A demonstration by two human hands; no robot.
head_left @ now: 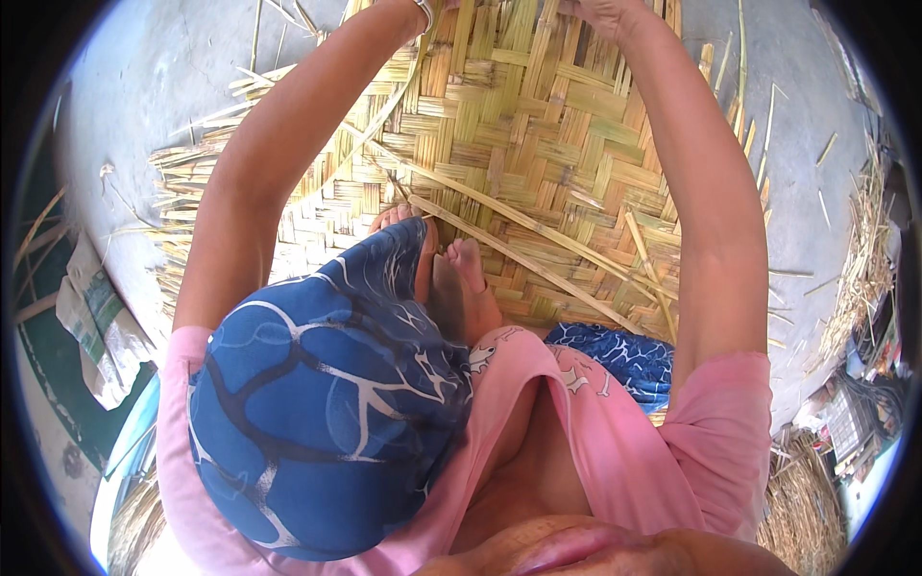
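A large woven mat (538,106) of flat yellow-green split strips, probably bamboo or cane, lies beneath my outstretched arms. At its far part, my left hand (411,10) runs off the upper edge of the picture, with a pale bangle at the wrist. My right hand (607,13) is at the same far part, farther right, and bent over the mat; its fingertips are cut off. What either hand grips is hidden. Loose long strips (523,221) lie slantwise across the weave between my arms. My bare foot (468,264) rests on the mat near my blue patterned skirt (327,413).
Unwoven strip ends (187,197) stick out along the mat's left side. Grey floor (115,115) surrounds it, with scattered slivers at the right. A pile of thin dry stalks (860,259) lies far right, and a straw bundle (802,494) stands at lower right. A crumpled sack (96,326) is at left.
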